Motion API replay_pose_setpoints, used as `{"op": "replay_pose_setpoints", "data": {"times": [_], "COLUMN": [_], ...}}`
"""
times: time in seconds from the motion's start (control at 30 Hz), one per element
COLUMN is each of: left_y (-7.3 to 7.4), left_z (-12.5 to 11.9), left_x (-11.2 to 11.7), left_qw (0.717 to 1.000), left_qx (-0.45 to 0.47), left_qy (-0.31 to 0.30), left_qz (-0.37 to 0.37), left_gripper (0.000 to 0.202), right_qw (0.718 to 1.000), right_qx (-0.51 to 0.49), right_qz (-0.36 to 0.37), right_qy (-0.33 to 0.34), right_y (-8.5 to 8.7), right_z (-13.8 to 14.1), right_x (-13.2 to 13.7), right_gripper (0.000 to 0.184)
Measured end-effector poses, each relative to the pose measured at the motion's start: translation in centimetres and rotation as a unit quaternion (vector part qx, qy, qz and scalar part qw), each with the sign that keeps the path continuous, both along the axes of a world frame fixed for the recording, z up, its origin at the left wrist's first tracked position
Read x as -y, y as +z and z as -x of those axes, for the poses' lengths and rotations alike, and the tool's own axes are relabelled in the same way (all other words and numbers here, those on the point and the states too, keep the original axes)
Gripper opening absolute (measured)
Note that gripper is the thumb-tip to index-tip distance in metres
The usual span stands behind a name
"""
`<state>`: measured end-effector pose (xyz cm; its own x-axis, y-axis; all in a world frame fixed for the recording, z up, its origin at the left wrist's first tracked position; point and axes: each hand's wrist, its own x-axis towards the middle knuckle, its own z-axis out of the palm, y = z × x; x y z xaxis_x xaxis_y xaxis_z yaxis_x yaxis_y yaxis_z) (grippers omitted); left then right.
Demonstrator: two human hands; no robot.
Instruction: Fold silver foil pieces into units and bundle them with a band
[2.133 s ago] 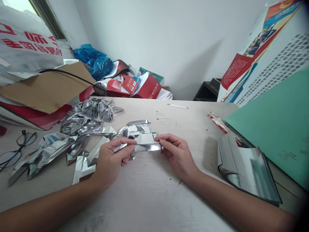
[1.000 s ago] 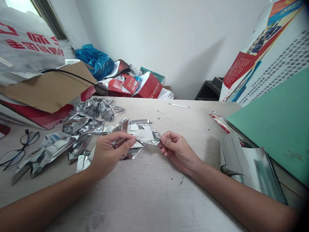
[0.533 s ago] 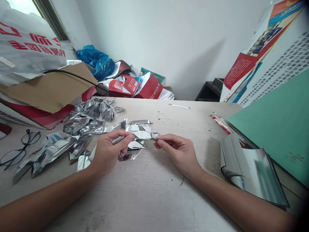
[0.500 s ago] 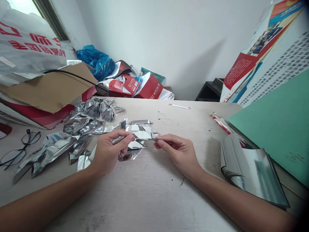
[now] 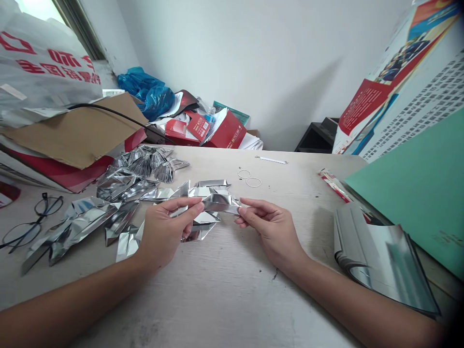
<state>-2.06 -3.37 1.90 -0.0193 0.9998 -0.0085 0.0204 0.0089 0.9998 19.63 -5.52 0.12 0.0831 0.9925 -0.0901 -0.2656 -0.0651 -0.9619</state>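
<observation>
Both hands hold one folded strip of silver foil paper [image 5: 220,203] just above a pale wooden table [image 5: 224,290]. My left hand [image 5: 165,232] pinches its left end between thumb and fingers. My right hand [image 5: 270,229] pinches the right end, fingers closed on it. More folded silver pieces [image 5: 203,227] lie directly under and behind the strip. A pile of creased silver sheets [image 5: 90,217] spreads to the left of my left hand.
A stack of flat silver sheets [image 5: 384,256] lies at the right beside a green board [image 5: 416,188]. Two rubber bands [image 5: 249,178] lie beyond the hands. Glasses [image 5: 25,224] rest at the left edge. Cardboard [image 5: 72,128], red boxes [image 5: 217,130] and a blue bag [image 5: 148,94] crowd the back left.
The silver strip has been folded narrower between my fingers and lifted slightly. Both hands stayed in nearly the same spot, the right shifting a little rightward.
</observation>
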Motion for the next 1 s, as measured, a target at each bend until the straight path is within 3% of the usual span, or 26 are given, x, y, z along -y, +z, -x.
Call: {"op": "replay_pose_setpoints", "data": {"times": [0.1, 0.3, 0.43, 0.57, 0.8, 1.0], "left_y": [0.1, 0.0, -0.2, -0.4, -0.5, 0.0], "left_z": [-0.1, 0.0, -0.1, -0.3, -0.4, -0.5], "left_x": [0.2, 0.4, 0.9, 1.6, 2.1, 2.1], "left_qw": [1.000, 0.986, 0.974, 0.977, 0.950, 0.930], "left_qx": [-0.025, -0.108, -0.167, -0.134, -0.108, -0.106], "left_qy": [-0.004, -0.121, -0.152, -0.166, -0.291, -0.346], "left_qz": [0.006, 0.025, 0.009, -0.020, -0.043, -0.066], "left_gripper": [0.041, 0.052, 0.050, 0.057, 0.048, 0.043], "right_qw": [1.000, 0.996, 0.996, 0.997, 0.987, 0.990], "right_qx": [0.018, 0.084, 0.076, 0.046, 0.029, 0.051], "right_qz": [-0.002, -0.035, -0.047, -0.035, -0.075, -0.083], "right_qy": [-0.011, -0.019, 0.015, 0.053, 0.137, 0.099], "right_y": [0.3, 0.5, 0.4, 0.7, 1.2, 0.7], "right_z": [0.1, 0.0, 0.0, 0.1, 0.5, 0.8], "right_x": [0.1, 0.3, 0.4, 0.4, 1.0, 1.4], "right_gripper": [0.044, 0.029, 0.031, 0.029, 0.022, 0.035]}}
